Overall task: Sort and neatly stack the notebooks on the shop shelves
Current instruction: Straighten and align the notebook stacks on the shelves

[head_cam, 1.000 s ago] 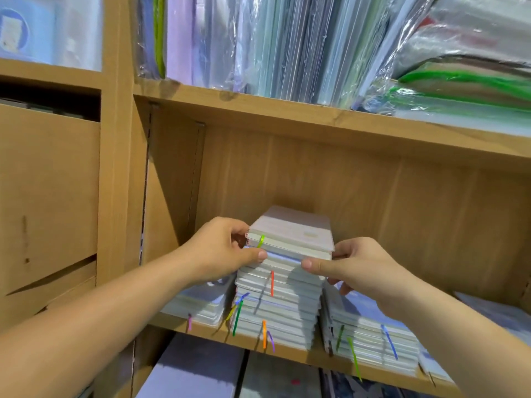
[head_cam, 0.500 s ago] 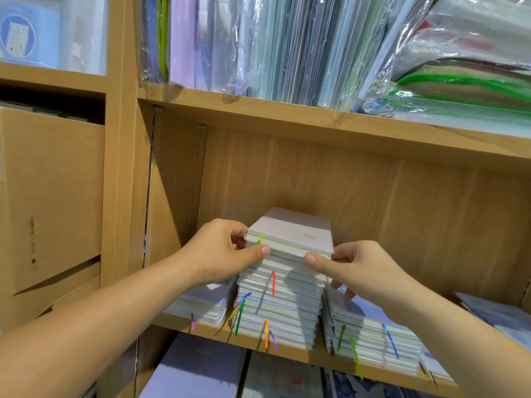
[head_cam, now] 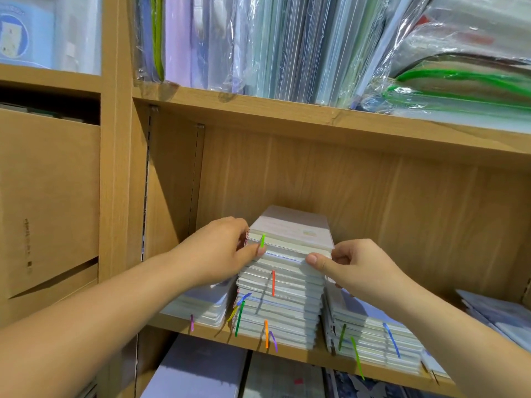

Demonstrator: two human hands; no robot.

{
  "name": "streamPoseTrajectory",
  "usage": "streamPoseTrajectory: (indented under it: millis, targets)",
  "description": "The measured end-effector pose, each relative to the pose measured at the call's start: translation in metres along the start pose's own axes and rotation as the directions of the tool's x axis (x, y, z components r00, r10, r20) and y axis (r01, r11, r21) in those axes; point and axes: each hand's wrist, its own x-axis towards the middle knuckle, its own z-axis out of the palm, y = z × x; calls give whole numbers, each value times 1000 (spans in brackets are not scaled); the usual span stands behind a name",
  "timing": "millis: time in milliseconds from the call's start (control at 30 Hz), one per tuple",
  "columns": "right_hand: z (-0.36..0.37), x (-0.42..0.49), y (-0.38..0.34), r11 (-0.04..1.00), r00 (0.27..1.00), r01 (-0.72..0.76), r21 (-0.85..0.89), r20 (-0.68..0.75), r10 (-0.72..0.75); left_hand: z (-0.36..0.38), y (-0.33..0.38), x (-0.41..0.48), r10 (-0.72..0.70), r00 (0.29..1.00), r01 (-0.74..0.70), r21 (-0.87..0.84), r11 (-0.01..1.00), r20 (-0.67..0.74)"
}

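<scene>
A tall stack of pale notebooks (head_cam: 281, 305) with coloured ribbon markers stands on the wooden shelf (head_cam: 301, 356). Its top notebook (head_cam: 290, 229) has a light lilac cover. My left hand (head_cam: 221, 251) grips the upper notebooks at the stack's left side, thumb on the front edge by a green ribbon. My right hand (head_cam: 353, 265) pinches the same upper notebooks at the right front corner. A lower stack (head_cam: 370, 343) lies to the right of the tall one and a short stack (head_cam: 201, 307) to its left.
The upper shelf (head_cam: 287, 116) carries plastic-wrapped folders (head_cam: 258, 44) standing upright and bags leaning at the right. A cardboard box (head_cam: 48, 196) fills the compartment to the left. More notebooks (head_cam: 497, 314) lie at the far right, and books show on the shelf below.
The gap under the top few notebooks has closed as both hands lowered them onto the tall stack. The camera view has shifted slightly downward.
</scene>
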Motion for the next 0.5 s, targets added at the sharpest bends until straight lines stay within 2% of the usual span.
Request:
streamPoseTrajectory:
  millis: [100, 233, 400, 500]
  targets:
    - [-3, 3, -9, 951, 998, 56, -304, 32, -49, -1, 3, 2, 20, 998, -32, 234, 972, 52]
    - [-7, 4, -17, 874, 991, 89, -478, 129, -30, 4, 5, -1, 21, 998, -37, 274, 961, 60]
    - [-2, 5, -13, 889, 991, 74, -452, 135, -14, 6, 3, -4, 16, 997, -36, 269, 962, 76]
    - [1, 5, -11, 953, 985, 101, -285, 164, -55, 10, 0, -3, 7, 996, -27, 220, 975, 94]
